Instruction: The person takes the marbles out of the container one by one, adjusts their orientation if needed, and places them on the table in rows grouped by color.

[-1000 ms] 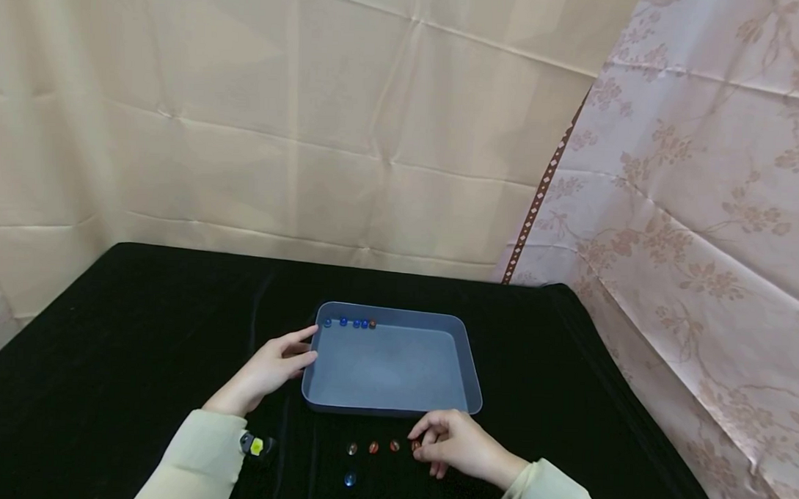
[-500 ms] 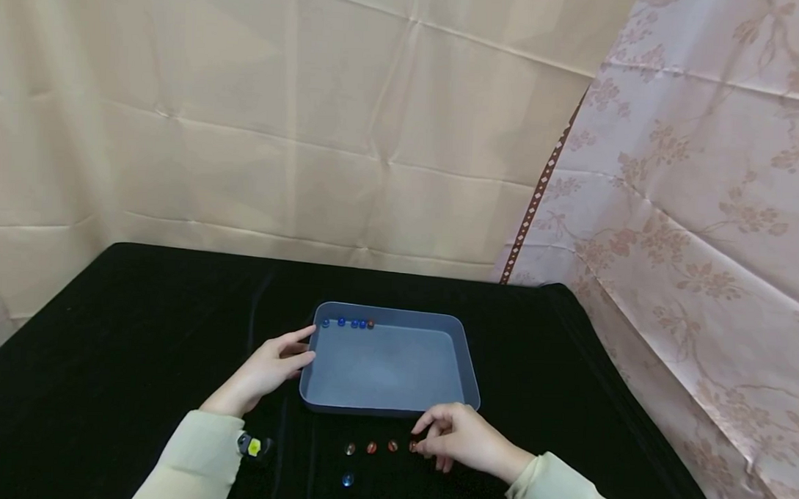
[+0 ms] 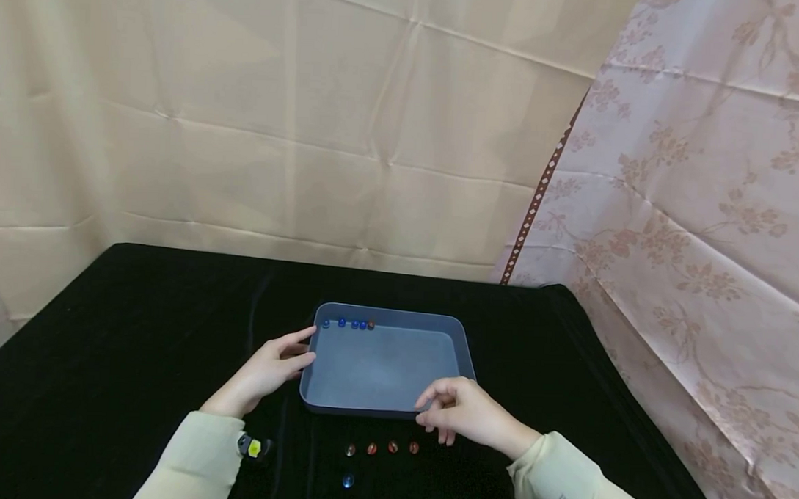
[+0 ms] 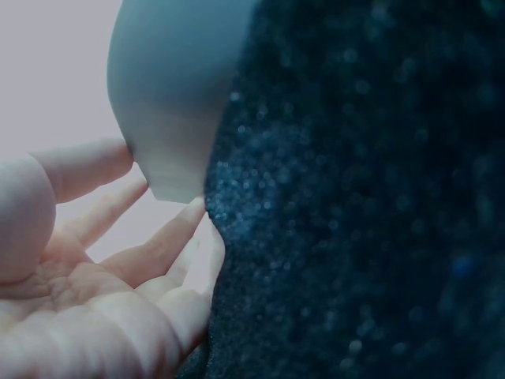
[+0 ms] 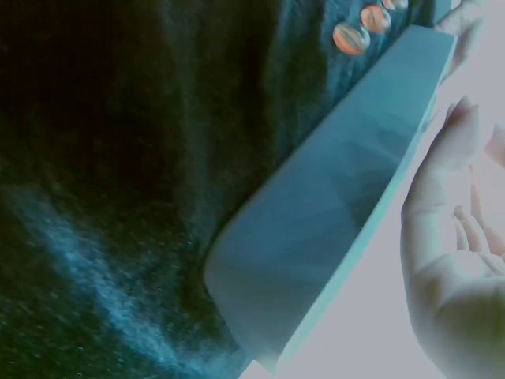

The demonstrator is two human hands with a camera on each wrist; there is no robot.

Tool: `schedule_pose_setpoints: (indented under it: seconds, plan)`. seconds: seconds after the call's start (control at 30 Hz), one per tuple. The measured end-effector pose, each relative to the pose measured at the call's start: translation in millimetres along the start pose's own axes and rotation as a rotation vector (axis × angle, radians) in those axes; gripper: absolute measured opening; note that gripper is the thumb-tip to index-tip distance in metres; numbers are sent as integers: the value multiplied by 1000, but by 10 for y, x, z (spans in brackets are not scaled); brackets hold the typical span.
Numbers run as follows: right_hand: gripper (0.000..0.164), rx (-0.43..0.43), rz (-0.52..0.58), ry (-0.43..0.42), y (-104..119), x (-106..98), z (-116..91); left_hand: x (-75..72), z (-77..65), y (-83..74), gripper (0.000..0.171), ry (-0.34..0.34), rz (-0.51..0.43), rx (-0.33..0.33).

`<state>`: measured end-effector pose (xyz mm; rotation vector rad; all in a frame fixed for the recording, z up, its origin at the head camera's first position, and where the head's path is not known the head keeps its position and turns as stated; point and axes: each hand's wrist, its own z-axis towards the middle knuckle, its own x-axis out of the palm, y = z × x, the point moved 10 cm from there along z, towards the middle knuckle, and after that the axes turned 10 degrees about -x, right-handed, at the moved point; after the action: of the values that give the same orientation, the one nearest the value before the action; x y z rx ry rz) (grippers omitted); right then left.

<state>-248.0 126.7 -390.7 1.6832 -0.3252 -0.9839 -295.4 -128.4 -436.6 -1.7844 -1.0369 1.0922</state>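
Observation:
A blue-grey rectangular tray (image 3: 385, 359) sits on black cloth. Along its far wall lie several blue marbles (image 3: 342, 322) and one reddish-brown marble (image 3: 371, 325). My left hand (image 3: 270, 366) touches the tray's left side, its fingers extended and spread; the left wrist view shows fingertips (image 4: 118, 158) against the tray wall. My right hand (image 3: 466, 413) hovers at the tray's front rim with loosely bent fingers, and no marble shows in them. In front of the tray lies a short row of reddish, clear-glass marbles (image 3: 392, 447), with one blue marble (image 3: 348, 480) nearer me.
Black cloth (image 3: 172, 330) covers the table. A cream curtain (image 3: 311, 129) hangs behind it, and a pink flowered curtain (image 3: 691, 216) falls along the right side. A dark strap device with a yellow patch (image 3: 254, 448) is on the left wrist.
My right hand has lifted away from the rightmost reddish marble toward the tray's front rim; that marble stays at the row's end, now uncovered. My left hand holds its place at the tray.

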Motion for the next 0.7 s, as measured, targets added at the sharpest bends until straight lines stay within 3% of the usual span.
schedule_pose_setpoints:
  seconds: [0.7]
  plan:
    - [31,0,-11,-59,74,-205,285,-7,10,0,57,1,7,1]
